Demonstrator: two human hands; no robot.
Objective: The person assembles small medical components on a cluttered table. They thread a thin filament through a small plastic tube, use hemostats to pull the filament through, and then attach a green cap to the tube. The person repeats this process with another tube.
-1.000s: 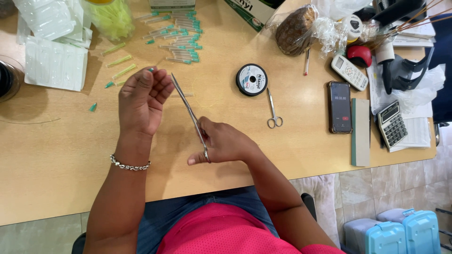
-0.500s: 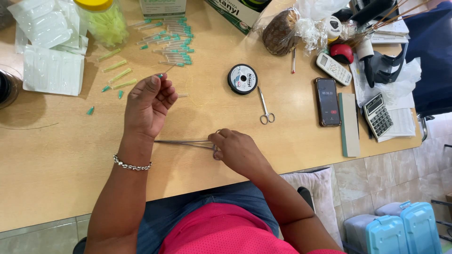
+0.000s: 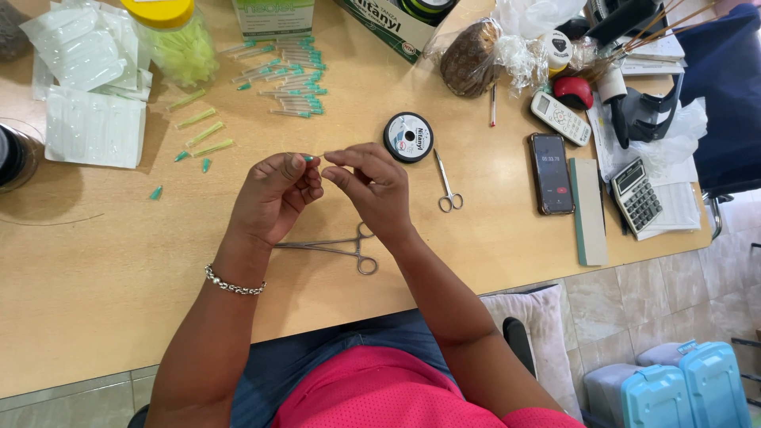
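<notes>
Over the wooden table [image 3: 95,301], my left hand [image 3: 273,194] pinches a small needle with a green hub [image 3: 308,158] between thumb and fingers. My right hand [image 3: 372,186] faces it, its fingertips pinched close to the green hub; whether a thread is in them is too fine to see. A steel needle holder [image 3: 337,248] lies flat on the table just below both hands, with neither hand touching it. A black spool of thread [image 3: 408,136] sits just beyond my right hand.
Small scissors [image 3: 448,190] lie right of the spool. A phone [image 3: 551,173], grey block [image 3: 587,210], calculator [image 3: 636,196] and remote [image 3: 560,117] are at right. Green-hubbed needles [image 3: 289,75], blister packs [image 3: 93,127], a yellow-lidded jar [image 3: 176,40] and boxes are at the back.
My right hand has laid the needle holder down on the table and risen to meet my left hand at the green-hubbed needle. The left hand has stayed in place.
</notes>
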